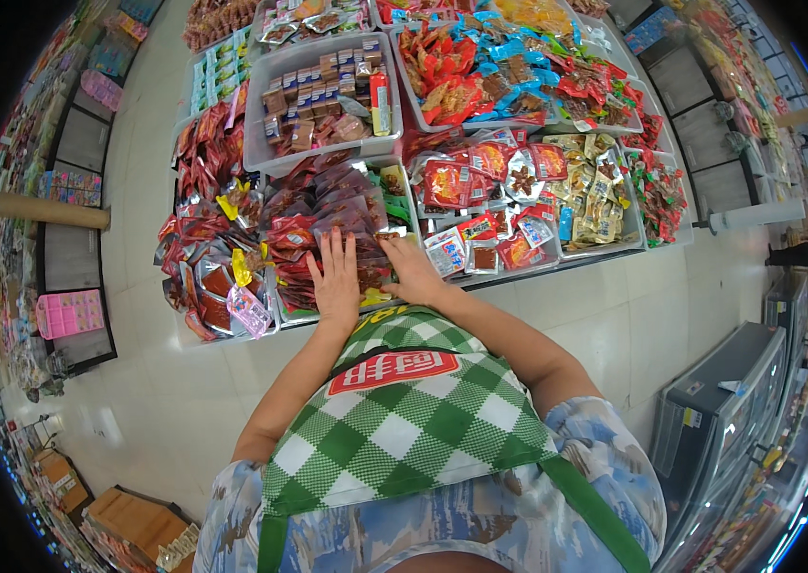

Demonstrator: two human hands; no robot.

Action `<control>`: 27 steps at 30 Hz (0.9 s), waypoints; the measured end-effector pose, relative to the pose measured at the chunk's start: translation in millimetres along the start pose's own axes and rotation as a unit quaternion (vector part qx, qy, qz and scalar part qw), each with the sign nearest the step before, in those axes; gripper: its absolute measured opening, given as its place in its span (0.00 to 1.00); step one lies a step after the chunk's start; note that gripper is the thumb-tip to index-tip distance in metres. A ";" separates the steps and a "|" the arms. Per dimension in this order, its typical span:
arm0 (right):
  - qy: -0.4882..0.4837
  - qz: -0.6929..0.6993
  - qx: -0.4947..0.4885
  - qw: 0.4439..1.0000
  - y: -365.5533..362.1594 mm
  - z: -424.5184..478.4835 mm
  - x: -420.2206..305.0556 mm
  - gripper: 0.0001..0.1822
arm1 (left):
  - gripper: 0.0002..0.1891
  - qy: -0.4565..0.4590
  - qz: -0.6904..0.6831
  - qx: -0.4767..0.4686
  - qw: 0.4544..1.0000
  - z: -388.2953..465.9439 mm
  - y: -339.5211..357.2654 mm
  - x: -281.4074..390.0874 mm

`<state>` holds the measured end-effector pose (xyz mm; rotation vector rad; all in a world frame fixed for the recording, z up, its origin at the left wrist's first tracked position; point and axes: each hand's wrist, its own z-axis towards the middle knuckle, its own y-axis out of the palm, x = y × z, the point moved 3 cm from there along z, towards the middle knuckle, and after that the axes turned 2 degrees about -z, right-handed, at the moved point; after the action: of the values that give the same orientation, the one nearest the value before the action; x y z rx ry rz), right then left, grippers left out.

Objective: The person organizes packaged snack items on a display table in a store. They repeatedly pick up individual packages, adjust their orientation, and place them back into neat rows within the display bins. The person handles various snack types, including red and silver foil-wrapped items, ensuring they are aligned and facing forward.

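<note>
My left hand (337,279) lies palm down with fingers extended on red and dark snack packets (296,247) in a clear plastic bin near my apron. My right hand (416,273) reaches in at the bin's right side, its thumb apart from the fingers and its fingertips against packets. Neither hand visibly grips a packet, though packets partly hide the right fingertips. Behind my hands, dark translucent packets (343,193) stand in overlapping rows. Green packets (397,208) lie along the bin's right side.
Around this bin are a bin of small boxed snacks (252,136), red-and-silver packets (486,179), beige packets (590,186) and a heap of red packets (210,236). Shelving (78,129) lines the left aisle. A grey freezer cabinet (715,401) stands right; a person (801,253) is farther off.
</note>
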<state>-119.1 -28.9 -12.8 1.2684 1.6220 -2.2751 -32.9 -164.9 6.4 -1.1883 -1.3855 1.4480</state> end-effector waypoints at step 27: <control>0.534 -0.064 0.293 0.790 -187.5 -18.2 175.7 0.39 | 0.69 0.027 -0.186 -0.072 0.979 36.8 -77.7 46.7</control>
<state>-315.9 135.4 12.2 3.0949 1.0908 -2.3096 -84.9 -122.2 77.5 -0.9807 -1.5965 1.0612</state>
